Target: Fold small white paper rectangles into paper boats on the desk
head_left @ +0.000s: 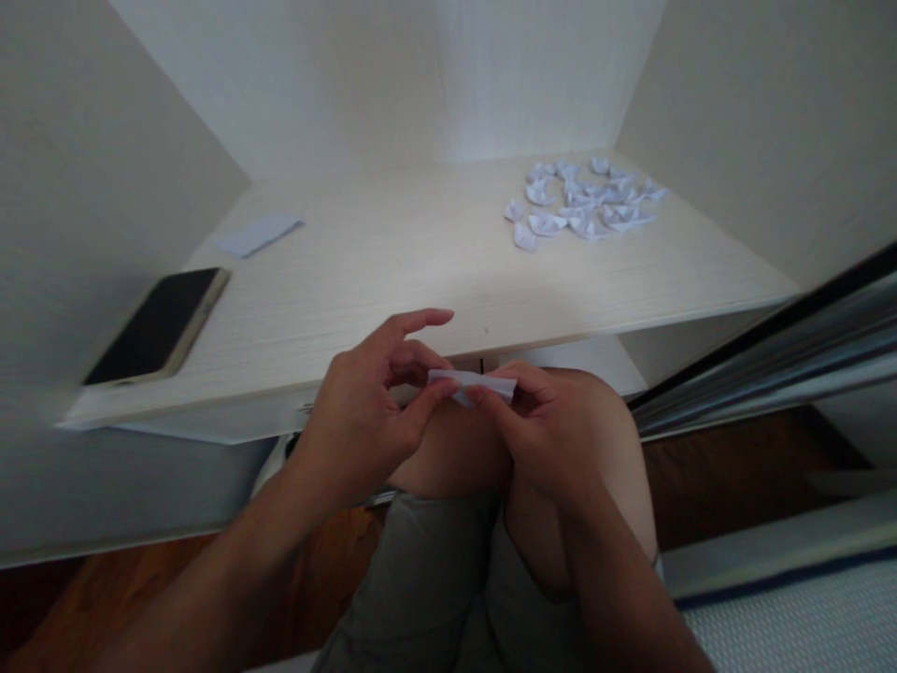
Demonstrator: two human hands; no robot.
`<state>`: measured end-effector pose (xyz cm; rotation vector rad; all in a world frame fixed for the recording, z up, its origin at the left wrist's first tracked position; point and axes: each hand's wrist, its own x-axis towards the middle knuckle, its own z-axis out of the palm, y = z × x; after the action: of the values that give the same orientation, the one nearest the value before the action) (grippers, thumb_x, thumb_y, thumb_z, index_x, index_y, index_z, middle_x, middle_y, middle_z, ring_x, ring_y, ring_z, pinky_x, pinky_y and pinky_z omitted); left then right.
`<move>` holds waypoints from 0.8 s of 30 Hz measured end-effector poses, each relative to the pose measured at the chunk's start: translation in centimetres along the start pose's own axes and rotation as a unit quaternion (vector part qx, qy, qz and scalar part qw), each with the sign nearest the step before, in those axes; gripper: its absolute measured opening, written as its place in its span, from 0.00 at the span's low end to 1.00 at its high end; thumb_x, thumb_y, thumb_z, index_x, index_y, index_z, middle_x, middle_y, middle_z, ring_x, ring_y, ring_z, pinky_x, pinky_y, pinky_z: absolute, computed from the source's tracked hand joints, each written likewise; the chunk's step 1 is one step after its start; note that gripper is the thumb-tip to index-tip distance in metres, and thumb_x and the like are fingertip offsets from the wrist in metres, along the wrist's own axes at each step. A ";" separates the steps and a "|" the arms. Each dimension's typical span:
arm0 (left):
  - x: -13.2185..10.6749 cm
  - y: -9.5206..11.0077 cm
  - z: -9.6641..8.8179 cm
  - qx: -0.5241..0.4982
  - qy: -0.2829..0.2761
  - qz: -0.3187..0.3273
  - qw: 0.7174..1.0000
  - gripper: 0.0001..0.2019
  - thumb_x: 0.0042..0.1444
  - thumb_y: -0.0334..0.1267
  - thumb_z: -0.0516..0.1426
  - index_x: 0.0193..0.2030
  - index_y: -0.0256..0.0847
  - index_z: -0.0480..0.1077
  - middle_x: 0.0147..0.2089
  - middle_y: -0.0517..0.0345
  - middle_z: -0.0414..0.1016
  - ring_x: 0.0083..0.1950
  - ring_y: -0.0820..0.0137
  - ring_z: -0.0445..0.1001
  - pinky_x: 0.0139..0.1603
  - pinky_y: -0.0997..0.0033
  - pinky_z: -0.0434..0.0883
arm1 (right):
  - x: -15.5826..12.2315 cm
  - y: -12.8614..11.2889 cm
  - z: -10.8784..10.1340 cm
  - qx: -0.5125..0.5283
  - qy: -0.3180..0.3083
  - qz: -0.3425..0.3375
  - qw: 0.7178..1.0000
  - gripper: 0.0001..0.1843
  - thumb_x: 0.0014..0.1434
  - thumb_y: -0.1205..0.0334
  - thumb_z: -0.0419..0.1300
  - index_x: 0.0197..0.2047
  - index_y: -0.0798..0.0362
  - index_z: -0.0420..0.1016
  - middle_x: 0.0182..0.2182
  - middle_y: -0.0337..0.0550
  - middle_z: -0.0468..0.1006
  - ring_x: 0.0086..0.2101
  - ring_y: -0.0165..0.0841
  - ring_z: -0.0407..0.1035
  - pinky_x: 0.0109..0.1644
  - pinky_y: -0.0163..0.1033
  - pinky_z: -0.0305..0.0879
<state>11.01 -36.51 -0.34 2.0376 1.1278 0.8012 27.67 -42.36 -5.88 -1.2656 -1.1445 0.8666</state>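
Note:
A small piece of folded white paper is held above my knees, just in front of the desk edge. My left hand pinches its left end between thumb and fingers, with the index finger lifted and stretched out. At the right end, my right hand grips the paper with its thumb on the near side and the fingers behind. Both thumbs come close together near the paper's middle. Several small folded paper boats lie in a cluster at the back right of the desk.
The pale wooden desk is walled in at the back and both sides. A phone lies at its left, with a stack of white paper slips behind it. At the right, a dark-edged panel slants beside my knee.

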 end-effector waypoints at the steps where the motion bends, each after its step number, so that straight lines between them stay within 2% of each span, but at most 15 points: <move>1: 0.1 0.0 0.0 -0.005 0.004 -0.004 1.000 0.26 0.57 0.34 0.65 0.63 0.45 0.68 0.37 0.58 0.82 0.35 0.67 0.82 0.29 0.75 0.73 | 0.0 0.0 0.0 -0.004 0.007 0.004 1.000 0.06 0.60 0.59 0.68 0.32 0.48 0.80 0.27 0.36 0.79 0.29 0.33 0.71 0.33 0.38 0.64; 3: 0.2 0.0 0.1 -0.019 0.013 -0.010 1.000 0.25 0.57 0.35 0.65 0.61 0.47 0.68 0.36 0.59 0.82 0.34 0.66 0.82 0.27 0.74 0.71 | 0.0 -0.1 -0.1 -0.005 0.014 0.011 1.000 0.07 0.61 0.59 0.67 0.31 0.48 0.80 0.26 0.36 0.79 0.29 0.33 0.70 0.33 0.38 0.64; 9: 0.7 -0.1 0.3 -0.053 0.030 -0.012 0.998 0.25 0.53 0.36 0.68 0.56 0.47 0.66 0.34 0.62 0.81 0.37 0.63 0.83 0.38 0.67 0.76 | -0.1 0.6 -0.3 0.042 0.013 0.029 0.999 0.08 0.63 0.56 0.65 0.33 0.48 0.79 0.30 0.38 0.81 0.32 0.36 0.74 0.39 0.40 0.70; 13: 0.9 0.2 0.3 -0.087 0.034 -0.021 0.995 0.25 0.52 0.34 0.69 0.53 0.46 0.64 0.34 0.63 0.81 0.35 0.67 0.83 0.39 0.69 0.77 | -0.2 1.4 -0.2 0.110 0.022 0.059 0.992 0.08 0.63 0.53 0.65 0.36 0.48 0.79 0.34 0.41 0.84 0.36 0.39 0.77 0.44 0.44 0.73; 18: 1.2 0.5 0.3 -0.135 0.029 -0.048 0.989 0.26 0.50 0.34 0.70 0.52 0.45 0.64 0.33 0.62 0.81 0.32 0.69 0.81 0.34 0.72 0.75 | 0.1 1.9 -0.2 0.167 0.043 0.057 0.983 0.09 0.62 0.53 0.66 0.34 0.49 0.78 0.32 0.41 0.82 0.36 0.38 0.77 0.48 0.45 0.74; 21: 1.5 0.2 0.4 -0.174 0.014 -0.085 0.981 0.27 0.48 0.35 0.71 0.52 0.45 0.63 0.31 0.63 0.80 0.28 0.69 0.79 0.29 0.73 0.73 | 0.4 1.9 -0.1 0.225 0.037 0.058 0.972 0.08 0.61 0.54 0.66 0.35 0.49 0.79 0.31 0.40 0.82 0.35 0.36 0.76 0.48 0.44 0.74; 24: 1.7 -0.3 0.3 -0.214 0.000 -0.120 0.969 0.27 0.48 0.35 0.71 0.52 0.44 0.64 0.31 0.63 0.81 0.30 0.69 0.81 0.31 0.73 0.76 | 0.6 1.8 0.0 0.278 0.047 0.083 0.956 0.08 0.57 0.54 0.67 0.36 0.50 0.79 0.31 0.42 0.82 0.33 0.37 0.76 0.41 0.44 0.74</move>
<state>11.83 -35.00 -0.46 1.5137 1.0671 0.8374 28.05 -41.50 -7.53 -0.9259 -0.6524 1.1430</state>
